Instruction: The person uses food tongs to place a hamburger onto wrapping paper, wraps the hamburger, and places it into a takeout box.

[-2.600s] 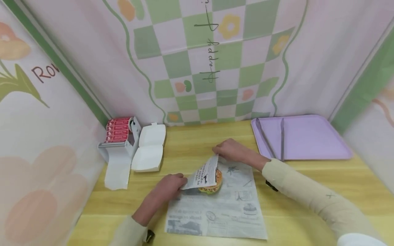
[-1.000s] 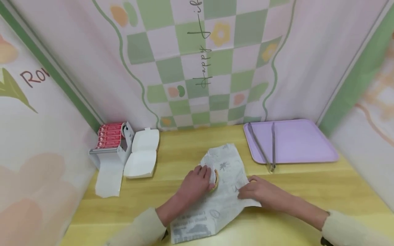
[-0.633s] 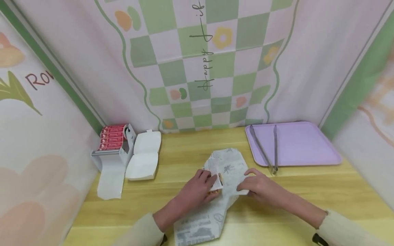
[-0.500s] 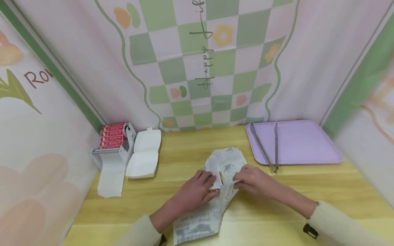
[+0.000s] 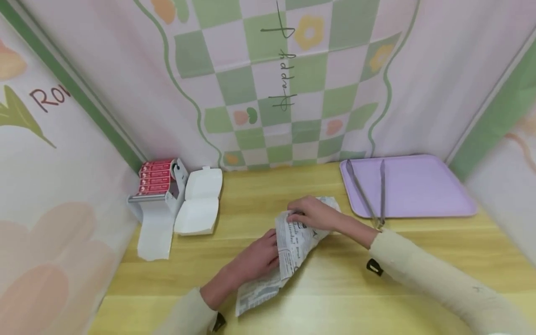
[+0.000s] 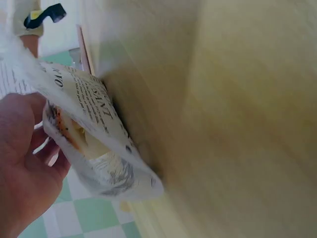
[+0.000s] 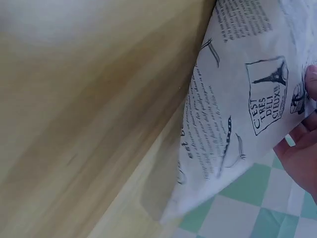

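A sheet of newsprint-patterned wrapping paper (image 5: pixel 293 249) is folded over a sesame-bun burger (image 6: pixel 69 131) on the wooden table. Only the left wrist view shows the burger, between the paper layers; from the head the paper covers it. My left hand (image 5: pixel 255 258) holds the burger and the inner fold from the left, its fingertips tucked under the raised flap. My right hand (image 5: pixel 314 211) pinches the paper's top edge and has it pulled across to the left. In the right wrist view the printed paper (image 7: pixel 237 104) hangs slanting from the fingers of this hand.
At the back left stands a dispenser (image 5: pixel 157 181) of red stickers, beside an open white clamshell box (image 5: pixel 198 216). A purple tray (image 5: pixel 423 186) lies at the back right with metal tongs (image 5: pixel 382 195) on it. Curtained walls close off the back and sides.
My right hand has brought the paper's right side up and leftward over the burger, hiding it from the head view. My left hand has stayed at the burger, now partly under the flap.
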The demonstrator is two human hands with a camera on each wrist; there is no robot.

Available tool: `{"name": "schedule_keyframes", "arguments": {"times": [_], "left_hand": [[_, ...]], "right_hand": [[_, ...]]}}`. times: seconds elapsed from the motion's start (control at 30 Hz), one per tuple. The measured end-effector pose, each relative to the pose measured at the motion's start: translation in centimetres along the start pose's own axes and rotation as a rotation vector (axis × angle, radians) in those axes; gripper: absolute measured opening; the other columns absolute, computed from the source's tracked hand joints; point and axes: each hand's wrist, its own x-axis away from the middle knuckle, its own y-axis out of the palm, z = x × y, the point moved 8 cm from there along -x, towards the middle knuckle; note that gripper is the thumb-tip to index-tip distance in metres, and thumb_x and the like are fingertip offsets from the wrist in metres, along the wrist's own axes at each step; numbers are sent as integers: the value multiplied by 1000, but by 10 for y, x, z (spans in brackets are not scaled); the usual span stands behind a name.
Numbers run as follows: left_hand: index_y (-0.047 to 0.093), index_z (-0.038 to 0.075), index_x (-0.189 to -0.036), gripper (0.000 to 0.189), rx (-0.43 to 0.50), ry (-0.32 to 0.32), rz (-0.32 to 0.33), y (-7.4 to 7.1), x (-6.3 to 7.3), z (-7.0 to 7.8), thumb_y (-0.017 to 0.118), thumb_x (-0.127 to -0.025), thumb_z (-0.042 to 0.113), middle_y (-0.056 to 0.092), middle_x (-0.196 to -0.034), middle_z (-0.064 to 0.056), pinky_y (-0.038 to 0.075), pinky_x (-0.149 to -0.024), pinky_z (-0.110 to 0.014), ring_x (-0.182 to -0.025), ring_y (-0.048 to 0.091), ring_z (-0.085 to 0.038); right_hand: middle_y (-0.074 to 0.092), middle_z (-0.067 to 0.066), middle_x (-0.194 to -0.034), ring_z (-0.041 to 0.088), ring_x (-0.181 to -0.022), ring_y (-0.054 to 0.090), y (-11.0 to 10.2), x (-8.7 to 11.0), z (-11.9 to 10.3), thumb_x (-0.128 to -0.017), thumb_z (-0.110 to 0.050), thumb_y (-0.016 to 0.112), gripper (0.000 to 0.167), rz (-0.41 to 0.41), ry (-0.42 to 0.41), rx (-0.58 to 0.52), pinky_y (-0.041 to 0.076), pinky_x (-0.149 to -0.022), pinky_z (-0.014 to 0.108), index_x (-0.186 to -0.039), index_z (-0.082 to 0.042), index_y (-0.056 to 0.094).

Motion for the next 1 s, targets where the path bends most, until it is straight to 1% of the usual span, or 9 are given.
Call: {"name": "schedule_keyframes", "arguments": {"times": [0.17,0.37,0.43,0.53,0.6,0.67,0.83,0.93,1.0], "left_hand": [[47,12,-148,44,-23,62,-64,3,2,6,46,-106,25,46,-154,-11,33,-119,-33,-144,42,-23],[59,12,-138,36,62,24,-58,-2,17,-3,52,-103,20,56,-145,-7,45,-110,-26,-132,56,-17],[66,13,-128,30,146,-32,-12,-11,26,-12,54,-101,13,64,-135,-2,49,-103,-23,-121,62,-11],[72,12,-114,29,235,-129,142,-37,36,-23,56,-94,0,73,-117,-1,55,-88,-21,-102,68,-8],[72,10,-106,27,209,-161,235,-55,34,-21,58,-88,-4,73,-106,-2,56,-78,-21,-90,67,-9],[70,9,-107,24,109,-155,246,-65,21,-11,59,-90,-1,71,-109,-4,57,-82,-23,-96,67,-13],[50,6,-141,46,-191,-132,-72,-28,-17,13,48,-104,34,47,-150,-10,50,-104,-36,-138,47,-23],[27,5,-156,67,-200,-183,-233,0,-14,12,36,-106,48,24,-165,-14,45,-110,-42,-151,28,-29],[16,6,-159,71,-147,-222,-272,10,-10,10,31,-107,50,15,-167,-14,41,-114,-45,-154,20,-30]], "right_hand": [[49,-6,-76,5,-68,38,11,-10,8,-95,-24,67,28,-26,-18,13,37,-64,22,-73,-16,53],[46,-6,-75,4,-65,36,26,-11,18,-96,-29,67,27,-70,3,25,35,-64,21,-77,-17,52],[53,-6,-77,4,-66,41,28,-12,20,-96,-29,66,20,-74,21,25,39,-64,22,-83,-17,57],[66,-3,-94,6,-76,57,30,-12,21,-97,-31,65,18,-93,61,37,48,-69,25,-104,-14,66],[70,2,-107,10,-85,64,30,-11,22,-98,-31,64,30,-110,77,47,53,-75,29,-119,-10,65],[70,6,-116,13,-92,68,30,-11,22,-99,-31,63,37,-120,86,58,55,-78,30,-127,-8,62],[69,10,-119,20,-98,68,28,-10,21,-100,-21,61,34,-136,111,74,55,-81,34,-131,-8,58],[68,9,-113,21,-98,65,20,-7,19,-100,-19,61,32,-80,124,123,55,-81,35,-130,-8,59],[67,7,-108,20,-96,65,7,0,13,-98,-18,63,28,28,92,177,55,-80,35,-125,-8,63]]}}
